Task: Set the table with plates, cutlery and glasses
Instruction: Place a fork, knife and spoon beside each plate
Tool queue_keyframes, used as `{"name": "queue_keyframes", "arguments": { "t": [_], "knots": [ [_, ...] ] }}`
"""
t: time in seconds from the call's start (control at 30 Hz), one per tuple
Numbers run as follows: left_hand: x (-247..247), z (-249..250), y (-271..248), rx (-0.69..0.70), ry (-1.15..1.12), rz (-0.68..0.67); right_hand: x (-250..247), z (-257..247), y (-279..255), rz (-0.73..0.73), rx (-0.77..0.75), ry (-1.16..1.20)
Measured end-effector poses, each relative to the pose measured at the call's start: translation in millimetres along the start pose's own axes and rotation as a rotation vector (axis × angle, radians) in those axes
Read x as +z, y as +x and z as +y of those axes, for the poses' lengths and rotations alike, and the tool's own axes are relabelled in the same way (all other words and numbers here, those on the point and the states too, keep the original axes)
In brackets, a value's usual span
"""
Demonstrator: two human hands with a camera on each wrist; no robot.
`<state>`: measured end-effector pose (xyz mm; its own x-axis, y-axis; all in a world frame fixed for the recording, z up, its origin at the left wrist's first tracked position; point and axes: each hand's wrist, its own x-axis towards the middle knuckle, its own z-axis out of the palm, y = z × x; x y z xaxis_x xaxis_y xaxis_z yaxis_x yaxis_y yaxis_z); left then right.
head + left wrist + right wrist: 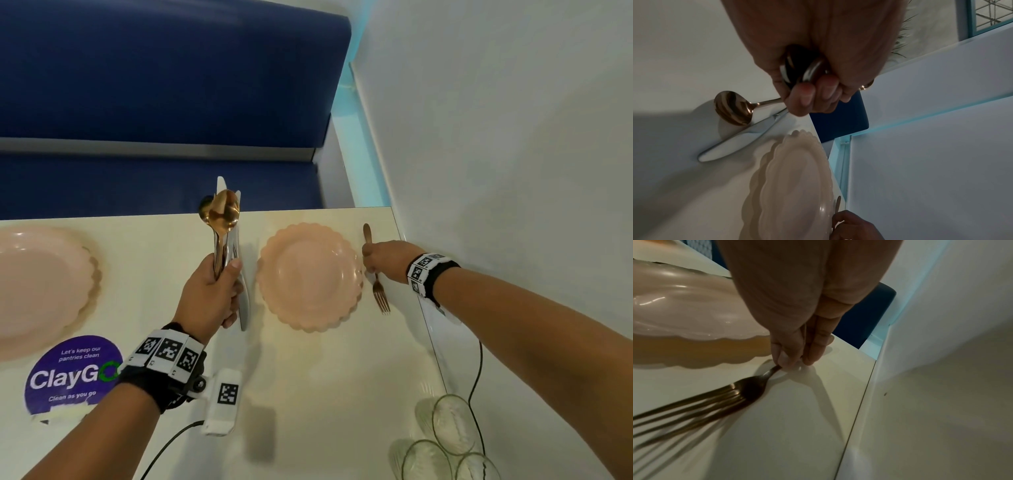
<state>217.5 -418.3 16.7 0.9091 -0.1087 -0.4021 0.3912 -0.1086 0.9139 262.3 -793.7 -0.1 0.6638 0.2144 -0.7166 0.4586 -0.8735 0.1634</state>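
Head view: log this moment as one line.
left hand grips spoons, knives | right hand pinches fork beside right plate | glasses unplaced

Pale pink scalloped plastic plate (310, 277): glossy, smooth w/ bright highlights. Second pink plate at left (41, 287): same sheen. Cream worktop (325, 377): smooth, semi-gloss, faintly reflective. Gold-tone metal spoons (224, 212): polished, mirror-like. Silver metal knife (731, 142): smooth, satin-bright. Bronze-coloured metal fork (379, 294): shiny, darker finish. Clear glass tumblers (452, 425): transparent, glossy. Round purple paper sticker (73, 375): matt, torn lower edge. Blue seat cushion (164, 75): smooth, low-sheen, leather-like.
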Motion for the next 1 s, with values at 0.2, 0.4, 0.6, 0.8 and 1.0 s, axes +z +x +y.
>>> {"name": "queue_keyframes", "arguments": {
  "t": [0.2, 0.4, 0.6, 0.8, 1.0],
  "knots": [
    [1, 0, 0, -0.004, 0.016, -0.001, 1, -1, -7, 0.042, -0.018, -0.029],
    [3, -1, 1, -0.017, 0.019, -0.004, -5, -5, -12, 0.047, -0.011, -0.028],
    [2, 3, -2, -0.022, 0.004, -0.017, -5, -5, -13, 0.084, -0.007, 0.035],
    [-8, 6, -11, -0.046, -0.121, -0.027, -14, -12, -30, 0.313, 0.111, 0.289],
    [-29, 26, -36, -0.069, -0.275, -0.012, -73, -87, -54, 0.502, 0.127, 0.883]
  ]
}}
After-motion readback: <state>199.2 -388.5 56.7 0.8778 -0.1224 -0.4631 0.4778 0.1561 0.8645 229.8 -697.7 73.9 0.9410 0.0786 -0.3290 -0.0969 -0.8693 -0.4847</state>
